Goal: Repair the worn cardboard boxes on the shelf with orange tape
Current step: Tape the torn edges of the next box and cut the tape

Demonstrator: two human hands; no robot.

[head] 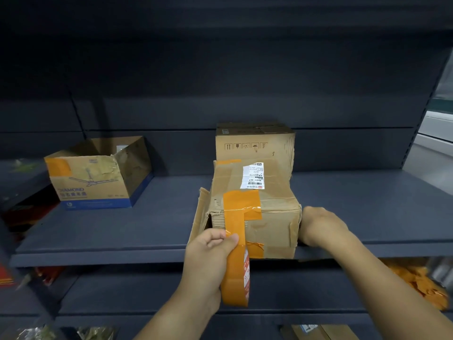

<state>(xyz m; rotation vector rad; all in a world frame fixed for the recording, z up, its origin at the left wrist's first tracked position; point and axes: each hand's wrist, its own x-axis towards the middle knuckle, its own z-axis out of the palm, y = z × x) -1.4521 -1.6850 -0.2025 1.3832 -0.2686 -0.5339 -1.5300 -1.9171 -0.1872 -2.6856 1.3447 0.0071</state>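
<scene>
At the shelf's (122, 231) front edge sits the worn box (255, 212), right hand (318, 225) bracing its right side, fingers hidden, while left hand (210, 256) grips the orange tape roll (237, 273), its strip mid-application down the front face; next: press flat and tear.

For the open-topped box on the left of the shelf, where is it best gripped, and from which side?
Judging by its open top, grip the open box by its right wall rim from above, fingers inside and thumb outside. The front wall looks torn near that corner, so probably avoid it.
</scene>
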